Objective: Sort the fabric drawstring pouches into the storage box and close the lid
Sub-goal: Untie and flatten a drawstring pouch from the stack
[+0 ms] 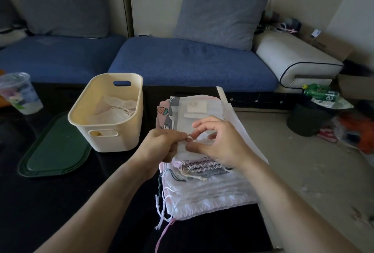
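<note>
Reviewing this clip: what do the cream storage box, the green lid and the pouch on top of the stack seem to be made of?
Storage box: likely moulded plastic, matte cream, with rigid walls and cut-out handles. Green lid: probably plastic too, smooth with a raised rim. Top pouch: thin, semi-sheer white fabric, possibly organza; it gathers at the drawstring.

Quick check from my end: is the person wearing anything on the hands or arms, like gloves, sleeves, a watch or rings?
Nothing visible. The left hand and right hand are bare, with no gloves and no rings on the fingers. Both forearms are uncovered to the frame edge: no sleeves, watch or wristband.
</note>
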`<action>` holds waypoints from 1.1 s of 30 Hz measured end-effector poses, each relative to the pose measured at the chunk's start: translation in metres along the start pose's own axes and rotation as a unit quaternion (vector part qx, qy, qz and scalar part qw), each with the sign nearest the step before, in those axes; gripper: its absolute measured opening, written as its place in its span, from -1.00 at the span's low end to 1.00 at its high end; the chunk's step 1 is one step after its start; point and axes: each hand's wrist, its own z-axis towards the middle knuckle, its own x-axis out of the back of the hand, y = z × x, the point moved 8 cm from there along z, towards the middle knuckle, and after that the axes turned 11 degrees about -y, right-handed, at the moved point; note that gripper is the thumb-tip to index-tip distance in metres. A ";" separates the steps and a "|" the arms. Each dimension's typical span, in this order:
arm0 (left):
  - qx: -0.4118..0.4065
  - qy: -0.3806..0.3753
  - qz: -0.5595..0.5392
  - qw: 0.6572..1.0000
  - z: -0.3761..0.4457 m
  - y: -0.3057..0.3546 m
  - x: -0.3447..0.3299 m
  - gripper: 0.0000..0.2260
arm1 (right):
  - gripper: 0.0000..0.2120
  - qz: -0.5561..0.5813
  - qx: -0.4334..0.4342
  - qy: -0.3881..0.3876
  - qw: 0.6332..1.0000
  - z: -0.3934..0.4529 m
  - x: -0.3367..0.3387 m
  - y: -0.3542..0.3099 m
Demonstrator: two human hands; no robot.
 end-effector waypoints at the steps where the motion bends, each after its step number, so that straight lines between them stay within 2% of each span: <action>1: -0.004 0.002 0.012 1.000 0.000 0.000 0.000 -0.75 | -0.83 -0.021 0.003 0.014 1.000 0.000 0.001 0.001; 4: -0.014 0.013 0.048 0.999 -0.002 0.001 0.001 -0.80 | -0.88 -0.041 0.000 0.017 0.999 0.000 -0.001 0.004; 8: -0.030 0.032 0.094 0.995 -0.004 0.005 0.003 -0.84 | -0.87 -0.052 -0.014 -0.027 0.998 -0.001 -0.006 0.003; 11: -0.057 0.077 0.175 0.980 -0.005 0.010 0.011 -0.87 | -0.76 -0.058 -0.027 -0.038 0.997 -0.001 -0.007 0.003; 13: -0.063 0.113 0.232 0.964 -0.006 0.013 0.020 -0.87 | -0.71 -0.005 -0.035 -0.043 0.998 -0.001 -0.005 0.000; 16: -0.063 0.114 0.269 0.954 -0.005 0.014 0.023 -0.85 | -0.69 0.165 -0.041 -0.031 0.985 -0.001 0.001 -0.001; 19: -0.062 0.113 0.284 0.950 -0.005 0.013 0.024 -0.85 | -0.61 0.338 -0.034 0.002 0.941 -0.001 0.007 0.006; 23: -0.062 0.096 0.291 0.950 -0.005 0.014 0.021 -0.89 | -0.59 0.544 -0.038 0.017 0.838 -0.002 0.006 0.013; 25: -0.064 0.086 0.298 0.949 -0.007 0.016 0.019 -0.93 | -0.56 0.597 -0.059 0.058 0.798 -0.003 0.009 0.020; 26: -0.065 0.089 0.292 0.950 -0.007 0.017 0.021 -0.94 | -0.55 0.598 -0.073 0.075 0.795 -0.004 0.011 0.023; 29: -0.065 0.111 0.266 0.955 -0.009 0.019 0.027 -0.93 | -0.59 0.538 -0.116 0.104 0.829 -0.004 0.014 0.031; 33: -0.086 0.139 0.267 0.950 -0.012 0.024 0.029 -0.93 | -0.70 0.421 -0.157 0.088 0.889 -0.001 0.010 0.039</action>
